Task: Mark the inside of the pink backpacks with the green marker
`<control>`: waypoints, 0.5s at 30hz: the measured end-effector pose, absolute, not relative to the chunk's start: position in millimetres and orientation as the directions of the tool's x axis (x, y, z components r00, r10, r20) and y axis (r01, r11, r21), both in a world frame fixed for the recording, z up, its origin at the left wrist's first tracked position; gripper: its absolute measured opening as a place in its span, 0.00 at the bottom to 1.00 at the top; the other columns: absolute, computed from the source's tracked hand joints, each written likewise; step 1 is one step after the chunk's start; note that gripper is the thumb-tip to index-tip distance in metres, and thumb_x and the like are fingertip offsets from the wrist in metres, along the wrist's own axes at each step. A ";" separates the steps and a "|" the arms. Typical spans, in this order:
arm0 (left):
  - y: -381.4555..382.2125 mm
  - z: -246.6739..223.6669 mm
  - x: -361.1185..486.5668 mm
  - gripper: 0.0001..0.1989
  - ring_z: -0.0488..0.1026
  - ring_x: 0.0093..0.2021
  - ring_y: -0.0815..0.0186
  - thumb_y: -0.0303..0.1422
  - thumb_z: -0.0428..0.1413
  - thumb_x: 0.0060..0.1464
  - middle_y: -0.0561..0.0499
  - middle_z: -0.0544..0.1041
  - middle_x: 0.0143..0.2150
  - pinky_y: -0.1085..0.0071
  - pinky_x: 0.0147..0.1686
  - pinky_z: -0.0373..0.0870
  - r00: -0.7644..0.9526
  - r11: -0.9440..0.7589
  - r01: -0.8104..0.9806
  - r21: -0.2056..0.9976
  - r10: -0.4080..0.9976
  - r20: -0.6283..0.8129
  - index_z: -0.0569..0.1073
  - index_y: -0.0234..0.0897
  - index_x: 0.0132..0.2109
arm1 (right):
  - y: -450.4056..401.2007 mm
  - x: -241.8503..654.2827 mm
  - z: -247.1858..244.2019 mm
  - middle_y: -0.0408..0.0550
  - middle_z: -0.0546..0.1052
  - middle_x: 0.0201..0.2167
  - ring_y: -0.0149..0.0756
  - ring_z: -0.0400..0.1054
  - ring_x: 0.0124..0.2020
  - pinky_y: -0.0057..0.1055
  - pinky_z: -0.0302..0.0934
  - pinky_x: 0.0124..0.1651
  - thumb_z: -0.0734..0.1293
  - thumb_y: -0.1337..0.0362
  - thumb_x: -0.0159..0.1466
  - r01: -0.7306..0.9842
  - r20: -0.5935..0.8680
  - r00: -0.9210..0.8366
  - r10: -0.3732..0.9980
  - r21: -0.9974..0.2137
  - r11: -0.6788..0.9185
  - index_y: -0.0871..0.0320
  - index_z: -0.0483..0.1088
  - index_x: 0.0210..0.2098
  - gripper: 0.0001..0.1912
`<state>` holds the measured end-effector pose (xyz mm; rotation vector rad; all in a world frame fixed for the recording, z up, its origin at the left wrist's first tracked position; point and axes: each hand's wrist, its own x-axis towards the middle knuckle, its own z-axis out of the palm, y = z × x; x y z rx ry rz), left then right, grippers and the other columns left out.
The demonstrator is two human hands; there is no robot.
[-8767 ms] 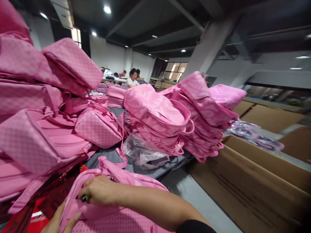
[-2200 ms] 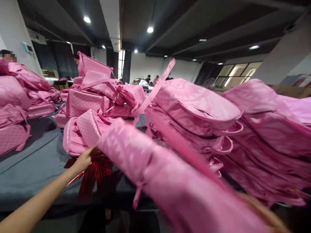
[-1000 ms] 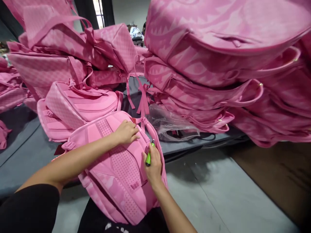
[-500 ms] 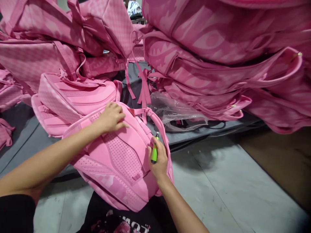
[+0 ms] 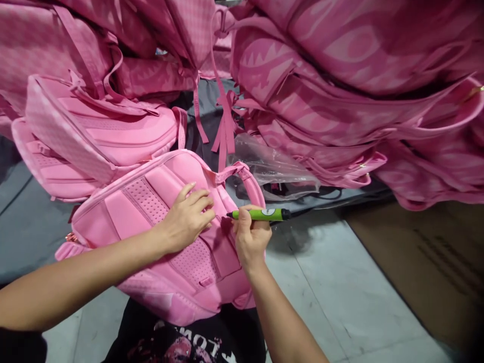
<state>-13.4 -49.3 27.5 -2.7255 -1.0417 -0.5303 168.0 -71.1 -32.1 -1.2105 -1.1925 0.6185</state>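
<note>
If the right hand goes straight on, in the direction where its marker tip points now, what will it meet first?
The right hand would probably meet the pink backpack first, just at the tip of its marker; whether they touch is unclear. The left hand lies just beyond on that line.

The left hand (image 5: 186, 220) lies palm down, fingers (image 5: 203, 202) slightly spread; the right hand (image 5: 251, 239) curls in a pinch, forearm (image 5: 282, 305) slanting.

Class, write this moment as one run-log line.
Left hand: on pink backpack; right hand: holding green pen, tip toward backpack; beyond: clear plastic bag
</note>
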 end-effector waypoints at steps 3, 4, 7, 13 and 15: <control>-49.7 22.8 -13.5 0.07 0.71 0.54 0.57 0.32 0.55 0.62 0.47 0.78 0.45 0.49 0.62 0.58 0.676 -0.734 0.677 -0.051 0.593 0.438 0.74 0.35 0.37 | -69.7 163.6 -35.2 0.45 0.76 0.30 0.33 0.71 0.25 0.30 0.64 0.27 0.65 0.55 0.68 0.333 0.452 0.266 0.852 -0.872 0.359 0.58 0.68 0.39 0.11; -49.9 21.7 -13.4 0.07 0.71 0.54 0.58 0.32 0.54 0.63 0.48 0.78 0.44 0.49 0.62 0.58 0.668 -0.729 0.682 -0.052 0.593 0.449 0.74 0.35 0.37 | -68.9 162.8 -36.2 0.47 0.77 0.32 0.34 0.73 0.28 0.31 0.66 0.29 0.65 0.56 0.68 0.371 0.482 0.240 0.843 -0.848 0.379 0.58 0.68 0.40 0.11; -49.9 19.3 -13.5 0.08 0.72 0.49 0.61 0.28 0.52 0.63 0.49 0.78 0.41 0.51 0.62 0.59 0.655 -0.716 0.696 -0.055 0.602 0.457 0.73 0.35 0.35 | -65.7 161.8 -38.5 0.48 0.77 0.34 0.36 0.74 0.33 0.33 0.68 0.34 0.64 0.58 0.69 0.473 0.563 0.155 0.812 -0.764 0.439 0.57 0.68 0.39 0.09; -47.5 13.7 -14.8 0.07 0.71 0.42 0.63 0.26 0.52 0.62 0.51 0.75 0.36 0.52 0.61 0.61 0.653 -0.707 0.703 -0.080 0.597 0.466 0.72 0.36 0.35 | -58.9 160.7 -36.4 0.49 0.79 0.35 0.36 0.75 0.33 0.32 0.68 0.35 0.63 0.60 0.70 0.608 0.662 0.060 0.747 -0.618 0.499 0.58 0.68 0.38 0.08; -46.8 11.8 -14.9 0.08 0.70 0.41 0.63 0.26 0.51 0.63 0.51 0.74 0.35 0.52 0.61 0.61 0.652 -0.701 0.707 -0.096 0.593 0.473 0.72 0.36 0.34 | -57.4 159.8 -34.5 0.49 0.79 0.34 0.36 0.75 0.33 0.32 0.68 0.36 0.62 0.60 0.71 0.633 0.680 0.023 0.732 -0.577 0.516 0.58 0.68 0.38 0.09</control>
